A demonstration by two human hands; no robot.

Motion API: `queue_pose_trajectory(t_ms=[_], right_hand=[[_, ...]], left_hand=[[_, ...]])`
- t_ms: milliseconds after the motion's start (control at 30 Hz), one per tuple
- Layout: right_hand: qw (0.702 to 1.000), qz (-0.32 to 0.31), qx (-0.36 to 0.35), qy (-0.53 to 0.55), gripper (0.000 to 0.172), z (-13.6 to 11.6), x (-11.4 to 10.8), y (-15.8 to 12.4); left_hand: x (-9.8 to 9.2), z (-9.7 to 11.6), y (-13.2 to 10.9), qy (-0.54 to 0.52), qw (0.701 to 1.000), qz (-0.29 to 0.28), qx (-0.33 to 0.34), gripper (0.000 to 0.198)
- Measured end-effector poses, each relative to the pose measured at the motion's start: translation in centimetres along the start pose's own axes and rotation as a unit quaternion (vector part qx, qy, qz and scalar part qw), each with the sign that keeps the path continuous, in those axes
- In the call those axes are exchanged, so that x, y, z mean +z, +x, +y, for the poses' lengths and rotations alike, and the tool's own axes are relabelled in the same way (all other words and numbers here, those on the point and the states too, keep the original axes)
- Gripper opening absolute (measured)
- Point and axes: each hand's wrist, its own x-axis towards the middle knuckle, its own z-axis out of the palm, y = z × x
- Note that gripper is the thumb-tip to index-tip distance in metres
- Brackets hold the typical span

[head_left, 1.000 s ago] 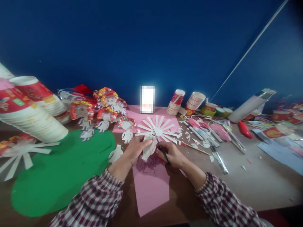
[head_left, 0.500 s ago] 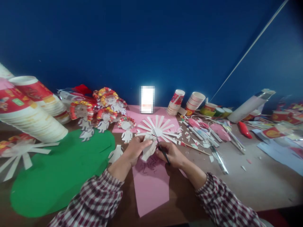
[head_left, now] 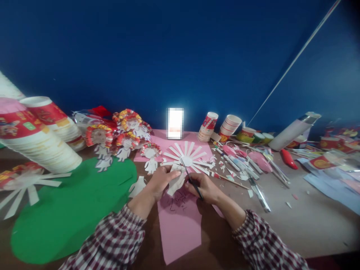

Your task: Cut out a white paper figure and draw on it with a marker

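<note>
Between thumb and fingers, my left hand [head_left: 161, 182] pinches a white paper cutout [head_left: 176, 181]. My right hand [head_left: 206, 187] is closed on dark-handled scissors [head_left: 196, 186], whose blades point up and left across the cutout's right edge. Whether the blades are parted I cannot tell. Beneath both hands lies a pink sheet [head_left: 180, 236] with dark pen lines. A white paper fan of strips [head_left: 188, 161] rests just beyond my hands. Left of my left wrist is another white paper body shape [head_left: 137, 186], and a paper lion figure [head_left: 151, 159] lies farther back.
A green felt-like sheet [head_left: 70, 210] covers the left side. Stacked paper cups [head_left: 42, 138] lean at far left, and more cups [head_left: 208, 127] stand at the back. Markers [head_left: 260, 195], paper scraps [head_left: 230, 173] and a white roll [head_left: 292, 131] lie to the right. A blue wall [head_left: 140, 48] closes the back.
The whole view has shifted slightly, so objects appear a little lower. Both hands keep their hold, and the white cutout is turned slightly against the scissors.
</note>
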Motion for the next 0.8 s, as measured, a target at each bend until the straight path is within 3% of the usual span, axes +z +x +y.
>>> queue_pose_trajectory(t_ms=[233, 800], right_hand=[[1.000, -0.005, -0.008, 0.001, 0.020, 0.14, -0.13, 0.09], [1.000, -0.021, -0.002, -0.002, 0.023, -0.41, -0.60, -0.02]], left_hand=[[0.05, 0.10, -0.19, -0.006, 1.000, -0.010, 0.003, 0.028], [0.08, 0.73, -0.58, -0.012, 0.999, -0.030, -0.006, 0.025]])
